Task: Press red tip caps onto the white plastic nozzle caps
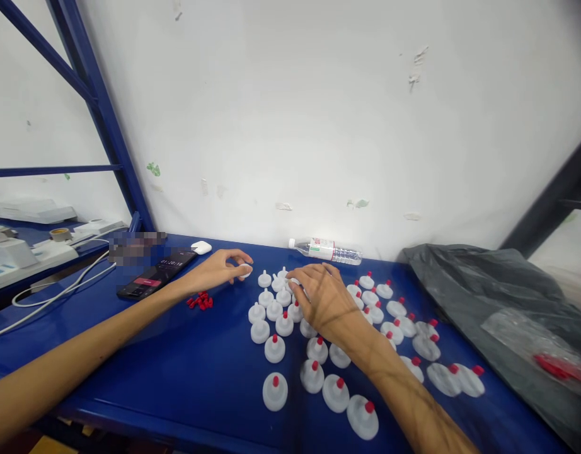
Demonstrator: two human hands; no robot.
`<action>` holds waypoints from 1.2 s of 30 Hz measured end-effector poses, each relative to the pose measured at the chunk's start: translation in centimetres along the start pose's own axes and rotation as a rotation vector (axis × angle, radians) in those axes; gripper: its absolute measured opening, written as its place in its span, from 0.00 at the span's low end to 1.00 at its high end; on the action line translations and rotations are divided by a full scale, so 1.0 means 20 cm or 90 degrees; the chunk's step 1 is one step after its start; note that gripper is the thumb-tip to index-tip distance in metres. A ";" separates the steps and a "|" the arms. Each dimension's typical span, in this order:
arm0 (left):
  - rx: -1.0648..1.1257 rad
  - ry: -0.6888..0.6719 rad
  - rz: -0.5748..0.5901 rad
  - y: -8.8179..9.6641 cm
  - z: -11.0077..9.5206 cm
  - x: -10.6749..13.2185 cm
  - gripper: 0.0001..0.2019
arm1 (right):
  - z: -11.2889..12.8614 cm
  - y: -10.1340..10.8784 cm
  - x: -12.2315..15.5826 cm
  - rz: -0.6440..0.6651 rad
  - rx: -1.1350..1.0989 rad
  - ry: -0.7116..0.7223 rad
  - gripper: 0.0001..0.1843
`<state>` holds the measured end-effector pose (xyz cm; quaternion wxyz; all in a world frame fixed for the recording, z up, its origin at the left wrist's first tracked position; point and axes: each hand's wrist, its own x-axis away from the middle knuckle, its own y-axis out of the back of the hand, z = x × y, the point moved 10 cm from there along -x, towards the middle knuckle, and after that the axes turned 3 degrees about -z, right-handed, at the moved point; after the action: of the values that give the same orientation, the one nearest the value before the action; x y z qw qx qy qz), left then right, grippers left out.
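Several white nozzle caps (275, 391) stand on the blue table (186, 372), many with a red tip on top. My left hand (219, 270) reaches left of the group and pinches one white cap at its fingertips. My right hand (321, 296) lies over the middle of the caps, fingers curled on a white cap near the back. A small heap of loose red tips (201, 301) lies just below my left wrist.
A black phone (156, 275) and a white earbud case (201, 247) lie at the back left, with white cables (58, 293). A plastic water bottle (326, 250) lies along the wall. A grey plastic bag (498, 302) with red parts covers the right side.
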<state>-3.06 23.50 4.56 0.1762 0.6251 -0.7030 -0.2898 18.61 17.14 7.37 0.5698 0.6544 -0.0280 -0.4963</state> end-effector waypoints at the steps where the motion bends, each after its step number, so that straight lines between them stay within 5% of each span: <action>1: -0.027 -0.005 0.003 0.00 0.01 0.00 0.14 | -0.01 -0.02 0.01 0.010 0.003 -0.004 0.12; 10: -0.194 -0.088 0.036 -0.06 0.01 0.00 0.16 | 0.00 -0.08 0.04 0.071 0.010 -0.004 0.16; 15: -0.242 -0.082 0.058 0.02 0.00 -0.01 0.18 | -0.01 -0.09 0.05 0.069 0.012 -0.003 0.17; 22: -0.265 -0.028 0.297 0.22 0.23 -0.02 0.13 | 0.01 -0.02 0.01 0.005 0.019 0.015 0.14; 28: -0.222 0.026 0.436 0.19 0.35 0.04 0.11 | 0.05 0.09 -0.02 -0.065 -0.002 0.026 0.12; 36: -0.208 -0.007 0.408 0.15 0.30 0.02 0.12 | 0.07 0.13 -0.02 -0.069 -0.017 0.030 0.05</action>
<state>-9.14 24.42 1.80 0.3520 0.3353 -0.8085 -0.3316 18.72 15.47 9.79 0.5513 0.6586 0.0280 -0.5114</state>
